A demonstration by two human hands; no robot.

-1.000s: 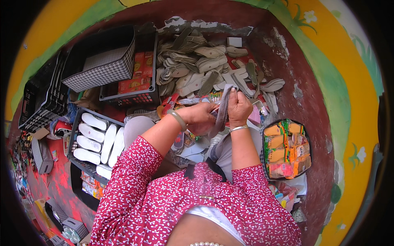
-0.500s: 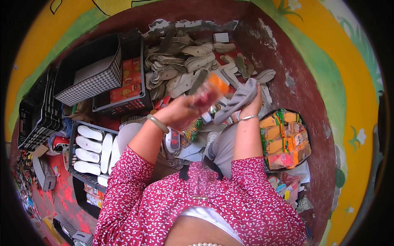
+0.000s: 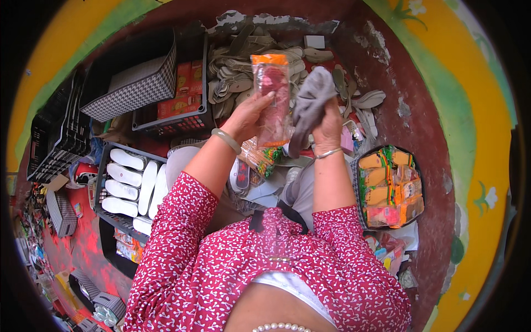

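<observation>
A long clear plastic packet (image 3: 274, 110) with an orange top strip and reddish-pink contents stands upright in my left hand (image 3: 247, 117), its thumb lying across the front. What is inside cannot be made out. Just right of it, my right hand (image 3: 329, 127) is closed round a bunched grey cloth (image 3: 313, 95), perhaps a sock, whose loose end hangs down to the left. Packet and cloth are close together, above my lap. Beneath the packet lies a tan bundle (image 3: 255, 157) with green bits at its end, partly covered.
A heap of beige insoles (image 3: 232, 72) lies against the dark red wall. At left, a crate holds white insoles (image 3: 121, 176); behind it a houndstooth basket (image 3: 133, 94) rests on a black crate (image 3: 204, 113) with red boxes. At right stands a basket (image 3: 361, 213) of orange-and-green packets.
The packet, tilted and blurred before, is now upright and sharp. The grey cloth has turned from slanting sideways to standing higher, its loose end drooping. The whole view has shifted slightly.
</observation>
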